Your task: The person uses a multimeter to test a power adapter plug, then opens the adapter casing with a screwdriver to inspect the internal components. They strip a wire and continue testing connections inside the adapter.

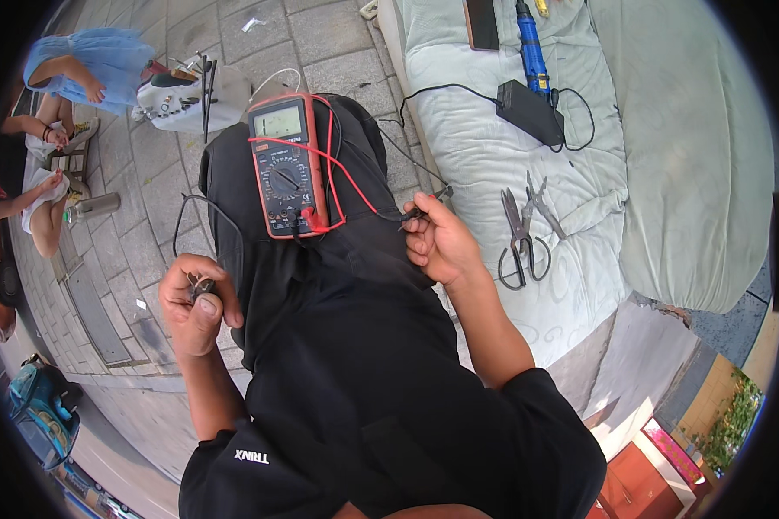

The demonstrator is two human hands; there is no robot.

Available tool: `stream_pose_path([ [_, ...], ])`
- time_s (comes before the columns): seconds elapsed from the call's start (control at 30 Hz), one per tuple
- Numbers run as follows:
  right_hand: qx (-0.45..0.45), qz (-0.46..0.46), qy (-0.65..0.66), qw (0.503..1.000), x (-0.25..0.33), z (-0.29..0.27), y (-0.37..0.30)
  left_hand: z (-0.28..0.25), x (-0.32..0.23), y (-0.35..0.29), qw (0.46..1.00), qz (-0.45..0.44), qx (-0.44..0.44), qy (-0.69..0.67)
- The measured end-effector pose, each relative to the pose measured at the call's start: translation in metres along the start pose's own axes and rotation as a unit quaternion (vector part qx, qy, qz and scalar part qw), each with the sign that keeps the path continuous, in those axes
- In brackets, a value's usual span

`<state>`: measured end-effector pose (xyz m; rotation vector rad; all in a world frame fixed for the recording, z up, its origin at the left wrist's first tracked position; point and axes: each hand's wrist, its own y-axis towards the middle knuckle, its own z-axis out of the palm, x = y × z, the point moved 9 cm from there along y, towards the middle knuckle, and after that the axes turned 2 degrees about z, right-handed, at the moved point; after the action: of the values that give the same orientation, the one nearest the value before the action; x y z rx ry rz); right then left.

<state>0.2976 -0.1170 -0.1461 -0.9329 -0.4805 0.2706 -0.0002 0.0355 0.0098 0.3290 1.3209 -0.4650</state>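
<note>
A red-framed multimeter (274, 164) with a grey display lies on my dark-trousered thighs. Red test leads (355, 184) and dark leads run from it. My left hand (197, 304), at the left thigh, is closed on a small dark end piece (201, 286); a black cable (190, 197) curves down toward it. Right of the meter, my right hand (441, 242) pinches dark cable ends (416, 214), where a red lead and a thin black cable meet. The fingers hide the exact shape of both ends.
On the pale quilted pad (459, 130) at right lie scissors (519, 233), pliers (543, 205), a black power adapter (531, 112), a blue tool (532, 48) and a phone (481, 24). Other people (48, 156) are at far left, near a tool-filled container (186, 99) and a bottle (93, 207).
</note>
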Motion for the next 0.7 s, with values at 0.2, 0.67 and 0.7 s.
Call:
stream_pose_path([
  [0.2, -0.016, 0.013, 0.021, 1.0, 0.001, -0.005, 0.008, 0.038, 0.039, -0.01, 0.966, -0.179, 0.142, -0.123],
  [0.67, -0.013, 0.039, 0.071, 0.997, -0.008, -0.011, 0.021, 0.003, 0.094, 0.001, 0.891, -0.126, 0.118, -0.421],
  [0.7, -0.014, 0.039, 0.071, 0.997, -0.009, -0.011, 0.021, 0.004, 0.094, 0.003, 0.896, -0.114, 0.129, -0.409],
])
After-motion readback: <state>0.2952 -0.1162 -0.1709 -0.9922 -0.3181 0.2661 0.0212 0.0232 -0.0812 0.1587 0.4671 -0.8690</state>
